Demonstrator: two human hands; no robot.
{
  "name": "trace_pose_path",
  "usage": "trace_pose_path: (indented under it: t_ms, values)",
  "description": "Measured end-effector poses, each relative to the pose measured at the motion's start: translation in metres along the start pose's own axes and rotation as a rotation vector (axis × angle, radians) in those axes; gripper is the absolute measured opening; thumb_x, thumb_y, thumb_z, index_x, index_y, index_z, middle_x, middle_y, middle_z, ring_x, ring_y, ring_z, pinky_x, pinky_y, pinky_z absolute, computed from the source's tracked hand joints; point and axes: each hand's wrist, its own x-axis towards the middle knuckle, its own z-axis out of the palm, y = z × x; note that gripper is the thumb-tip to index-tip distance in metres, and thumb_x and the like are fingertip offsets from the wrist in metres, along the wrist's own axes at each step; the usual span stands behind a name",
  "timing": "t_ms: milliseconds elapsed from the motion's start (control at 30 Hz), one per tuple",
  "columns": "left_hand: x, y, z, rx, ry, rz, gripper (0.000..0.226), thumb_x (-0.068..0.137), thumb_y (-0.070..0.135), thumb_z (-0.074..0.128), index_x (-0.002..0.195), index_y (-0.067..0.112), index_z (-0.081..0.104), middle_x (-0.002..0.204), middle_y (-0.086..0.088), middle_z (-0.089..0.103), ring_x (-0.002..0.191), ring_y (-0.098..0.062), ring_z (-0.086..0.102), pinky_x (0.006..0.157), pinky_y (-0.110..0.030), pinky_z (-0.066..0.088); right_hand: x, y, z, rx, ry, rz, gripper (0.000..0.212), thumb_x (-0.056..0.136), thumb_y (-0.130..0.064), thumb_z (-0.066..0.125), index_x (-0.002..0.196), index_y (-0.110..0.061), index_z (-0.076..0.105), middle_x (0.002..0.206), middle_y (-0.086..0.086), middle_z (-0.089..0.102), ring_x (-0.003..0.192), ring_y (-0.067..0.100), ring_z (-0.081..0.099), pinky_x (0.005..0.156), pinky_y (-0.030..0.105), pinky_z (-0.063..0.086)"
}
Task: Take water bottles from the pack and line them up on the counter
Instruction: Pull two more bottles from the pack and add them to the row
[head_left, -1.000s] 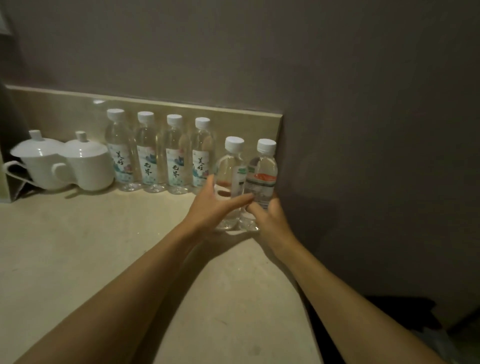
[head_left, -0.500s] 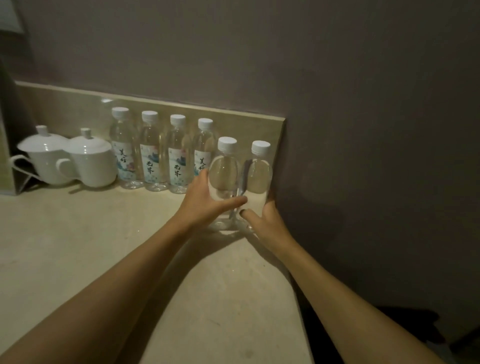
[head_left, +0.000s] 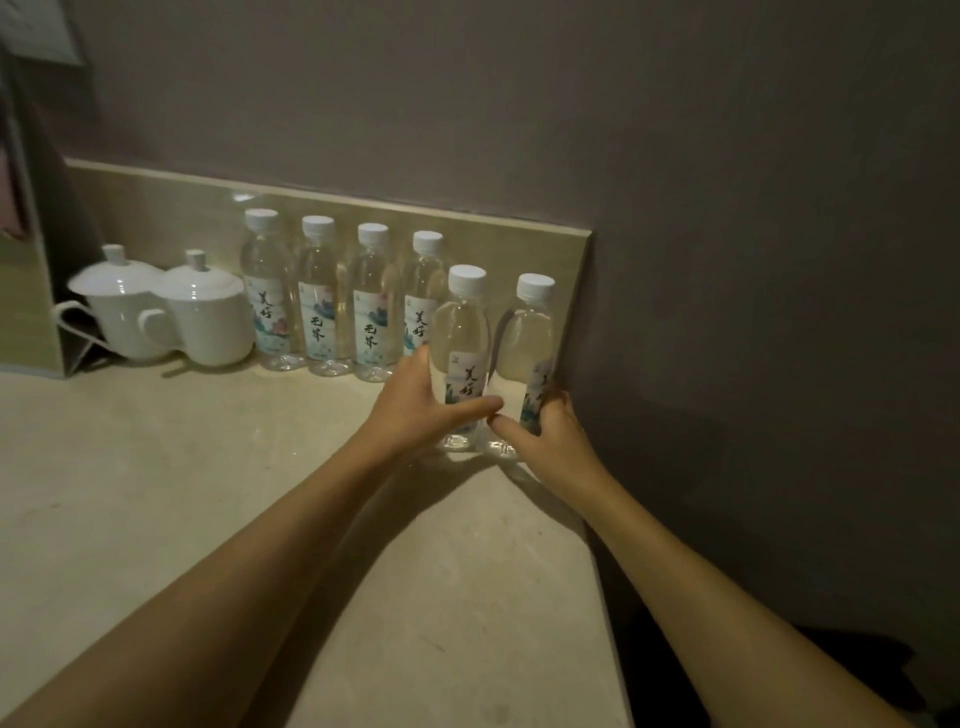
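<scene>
1. Your left hand (head_left: 415, 405) grips the fifth water bottle (head_left: 464, 353) low on its label; your right hand (head_left: 545, 431) grips the sixth water bottle (head_left: 530, 358), which stands just beside the side wall (head_left: 753, 312).
2. Both bottles stand upright on the counter (head_left: 260, 519), in front of the line of four bottles (head_left: 343, 301) along the backsplash (head_left: 156, 208).
3. You seem to be at the placing step: slide both back until level with the four, labels forward.
4. Then let go. The pack is out of view.
</scene>
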Motion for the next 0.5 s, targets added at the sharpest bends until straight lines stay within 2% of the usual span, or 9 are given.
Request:
trace_pose_path:
  t_ms: [67, 100, 167, 233, 267, 367, 433, 500]
  values:
    - [0.001, -0.001, 0.0, 0.008, 0.006, -0.005, 0.061, 0.072, 0.039, 0.084, 0.123, 0.016, 0.058, 0.115, -0.003, 0.069, 0.103, -0.019, 0.067, 0.091, -0.043, 0.056, 0.0, 0.001, -0.011, 0.088, -0.128, -0.001, 0.054, 0.082, -0.038, 0.069, 0.129, -0.027, 0.044, 0.123, -0.003, 0.057, 0.104, 0.009, 0.06, 0.085, 0.029, 0.054]
    - [0.002, -0.003, -0.001, 0.004, 0.002, -0.017, 0.06, 0.072, 0.037, 0.084, 0.122, 0.016, 0.058, 0.116, -0.003, 0.069, 0.103, -0.019, 0.066, 0.09, -0.041, 0.057, 0.0, 0.001, -0.014, 0.095, -0.155, -0.001, 0.057, 0.082, -0.036, 0.072, 0.131, -0.026, 0.044, 0.117, -0.008, 0.06, 0.099, 0.005, 0.061, 0.078, 0.021, 0.052]
    - [0.004, -0.005, -0.003, -0.013, -0.009, -0.03, 0.059, 0.073, 0.032, 0.084, 0.124, 0.016, 0.058, 0.115, -0.001, 0.068, 0.1, -0.015, 0.065, 0.083, -0.03, 0.056, 0.001, 0.002, -0.015, 0.081, -0.123, -0.015, 0.063, 0.079, -0.036, 0.076, 0.132, -0.023, 0.045, 0.112, -0.013, 0.06, 0.093, 0.001, 0.06, 0.072, 0.017, 0.05]
    - [0.004, -0.006, -0.005, -0.055, -0.021, -0.031, 0.057, 0.076, 0.026, 0.082, 0.125, 0.015, 0.057, 0.112, 0.002, 0.068, 0.093, -0.007, 0.064, 0.074, -0.017, 0.051, 0.002, 0.001, -0.008, 0.085, -0.026, -0.028, 0.065, 0.077, -0.034, 0.078, 0.131, -0.02, 0.045, 0.118, -0.009, 0.059, 0.097, 0.003, 0.061, 0.078, 0.021, 0.053]
    - [0.003, -0.006, -0.006, -0.08, -0.03, -0.031, 0.055, 0.077, 0.024, 0.081, 0.126, 0.015, 0.057, 0.11, 0.005, 0.067, 0.091, -0.003, 0.063, 0.072, -0.014, 0.049, 0.003, -0.001, -0.004, 0.072, 0.034, -0.029, 0.065, 0.076, -0.034, 0.079, 0.131, -0.019, 0.045, 0.122, -0.005, 0.059, 0.103, 0.008, 0.061, 0.083, 0.028, 0.055]
    - [0.003, -0.007, -0.008, -0.124, -0.09, -0.042, 0.052, 0.081, 0.022, 0.078, 0.128, 0.018, 0.055, 0.109, 0.007, 0.066, 0.096, -0.003, 0.063, 0.079, -0.02, 0.054, 0.008, -0.006, 0.006, -0.055, 0.167, -0.008, 0.067, 0.075, -0.038, 0.078, 0.128, -0.015, 0.044, 0.128, 0.005, 0.057, 0.116, 0.024, 0.059, 0.093, 0.046, 0.054]
    - [0.005, -0.008, -0.012, -0.043, -0.142, -0.026, 0.046, 0.082, 0.026, 0.077, 0.122, 0.021, 0.056, 0.108, 0.008, 0.066, 0.093, 0.0, 0.062, 0.076, -0.018, 0.052, 0.009, -0.007, 0.006, -0.104, 0.158, 0.004, 0.072, 0.073, -0.042, 0.078, 0.13, -0.014, 0.043, 0.129, 0.006, 0.056, 0.117, 0.026, 0.058, 0.094, 0.048, 0.053]
    - [0.007, -0.009, -0.016, 0.1, -0.15, -0.013, 0.039, 0.079, 0.033, 0.079, 0.114, 0.025, 0.062, 0.102, 0.009, 0.067, 0.087, 0.0, 0.062, 0.072, -0.019, 0.051, 0.008, -0.006, 0.001, -0.052, 0.081, 0.017, 0.073, 0.073, -0.041, 0.079, 0.132, -0.017, 0.042, 0.129, 0.004, 0.057, 0.114, 0.022, 0.06, 0.093, 0.046, 0.054]
